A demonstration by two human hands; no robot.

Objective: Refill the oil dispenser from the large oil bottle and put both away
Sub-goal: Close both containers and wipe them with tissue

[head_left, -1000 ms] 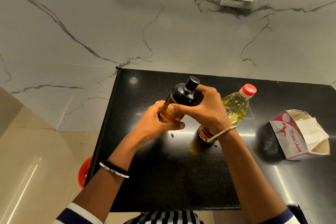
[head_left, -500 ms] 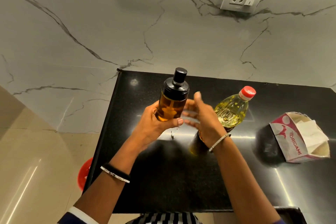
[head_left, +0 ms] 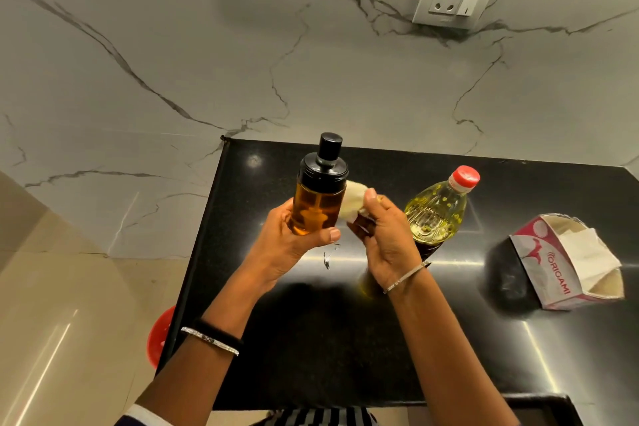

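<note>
The oil dispenser (head_left: pixel 320 192) was held upright and clear of the black countertop (head_left: pixel 345 339) by the left hand (head_left: pixel 288 245), whose fingers were wrapped round the lower glass body with the thumb closed across its front. This posture appeared chosen to keep the amber oil level and to present the dispenser's side for cleaning. Its black cap (head_left: pixel 325 162) was seated on top. A crumpled white tissue (head_left: pixel 352 201) was pinched between the thumb and fingers of the right hand (head_left: pixel 383 239) and pressed against the dispenser's right side, apparently to wipe off drips. The large oil bottle (head_left: pixel 437 214) stood on the countertop just behind the right hand, its red cap (head_left: pixel 465 178) on. An opened tissue box (head_left: pixel 567 259) lay on its side well to the right, its mouth facing the person. Refilling was judged complete; neither vessel had yet been put away.
</note>
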